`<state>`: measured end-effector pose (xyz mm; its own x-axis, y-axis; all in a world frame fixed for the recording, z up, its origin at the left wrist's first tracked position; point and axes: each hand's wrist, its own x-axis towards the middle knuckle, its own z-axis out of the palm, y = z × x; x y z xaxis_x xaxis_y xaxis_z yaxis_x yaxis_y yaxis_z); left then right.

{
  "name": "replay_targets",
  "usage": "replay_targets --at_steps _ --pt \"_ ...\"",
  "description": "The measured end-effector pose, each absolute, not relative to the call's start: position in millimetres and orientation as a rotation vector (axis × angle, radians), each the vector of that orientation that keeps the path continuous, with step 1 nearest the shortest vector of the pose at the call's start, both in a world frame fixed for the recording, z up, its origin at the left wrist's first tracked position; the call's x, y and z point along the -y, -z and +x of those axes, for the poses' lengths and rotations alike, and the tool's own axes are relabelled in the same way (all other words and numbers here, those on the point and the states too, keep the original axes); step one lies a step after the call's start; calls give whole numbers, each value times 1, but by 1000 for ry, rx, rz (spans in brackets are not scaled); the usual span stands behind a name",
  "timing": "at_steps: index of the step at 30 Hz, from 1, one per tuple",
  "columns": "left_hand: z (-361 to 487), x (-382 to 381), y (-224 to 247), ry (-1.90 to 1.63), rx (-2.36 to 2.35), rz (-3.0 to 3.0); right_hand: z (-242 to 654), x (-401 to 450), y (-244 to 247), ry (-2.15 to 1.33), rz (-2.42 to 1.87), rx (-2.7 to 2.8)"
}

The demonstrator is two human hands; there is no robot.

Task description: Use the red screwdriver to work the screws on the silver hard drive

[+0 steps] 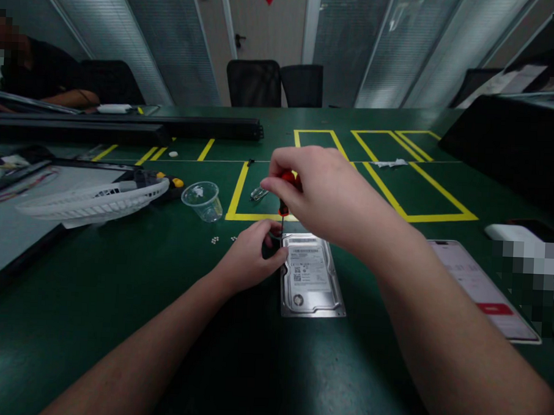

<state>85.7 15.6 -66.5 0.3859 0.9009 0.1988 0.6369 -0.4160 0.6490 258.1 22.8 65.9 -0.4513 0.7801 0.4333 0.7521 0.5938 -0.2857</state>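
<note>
A silver hard drive point(308, 273) with a white label lies flat on the green table, label side up. My right hand point(310, 178) is closed around the red and black handle of a screwdriver point(283, 209). Its thin shaft points down at the drive's far left corner. Curled against that corner, my left hand point(251, 255) has its thumb on the drive's left edge and its fingers beside the shaft. The screwdriver's tip is hard to make out there. Several tiny screw-like pieces point(215, 240) lie left of my left hand, near a clear plastic cup point(202, 201).
Beyond my hands, yellow tape point(238, 190) marks rectangles around a small clear item point(259, 194). To the left are a white ribbed part point(98, 200) and long black bars point(207, 128). A tablet-like screen point(484, 290) lies right. Another person point(48, 69) sits at far left.
</note>
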Motion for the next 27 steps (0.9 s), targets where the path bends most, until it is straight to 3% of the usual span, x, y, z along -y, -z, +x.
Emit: replay_targets --at_steps 27 --pt "85 -16 67 -750 -1331 2198 261 -20 -69 -113 -1159 2360"
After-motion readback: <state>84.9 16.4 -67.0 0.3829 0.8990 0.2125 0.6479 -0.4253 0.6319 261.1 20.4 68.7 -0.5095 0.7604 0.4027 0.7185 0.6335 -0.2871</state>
